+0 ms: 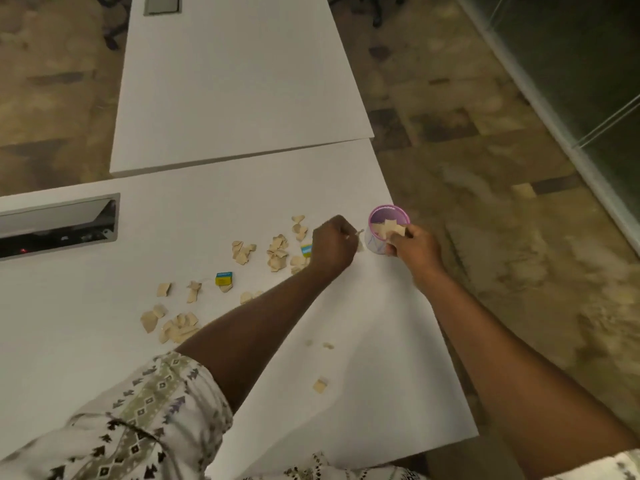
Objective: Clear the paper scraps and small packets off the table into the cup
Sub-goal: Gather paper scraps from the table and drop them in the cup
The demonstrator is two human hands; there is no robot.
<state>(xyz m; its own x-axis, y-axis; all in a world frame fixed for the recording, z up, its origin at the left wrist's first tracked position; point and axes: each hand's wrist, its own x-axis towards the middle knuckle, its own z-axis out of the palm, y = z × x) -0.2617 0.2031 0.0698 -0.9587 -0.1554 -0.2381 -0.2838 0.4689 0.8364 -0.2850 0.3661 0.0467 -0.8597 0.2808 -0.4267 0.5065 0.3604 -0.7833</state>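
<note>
One cup [380, 243], two packets [223, 278] — left fingers [347, 234] pinching a scrap [359, 232], right fingers [391, 250] curled round the cup.

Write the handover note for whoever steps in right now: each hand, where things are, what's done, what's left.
Left hand: fingers curled, pinching a scrap just left of the cup.
Right hand: grips the cup near the right edge of the table.
Done: several pieces lie in the cup.
Left: many loose scraps spread left of the hands, a few nearer the body, and two yellow-and-blue packets, none in the cup yet.
</note>
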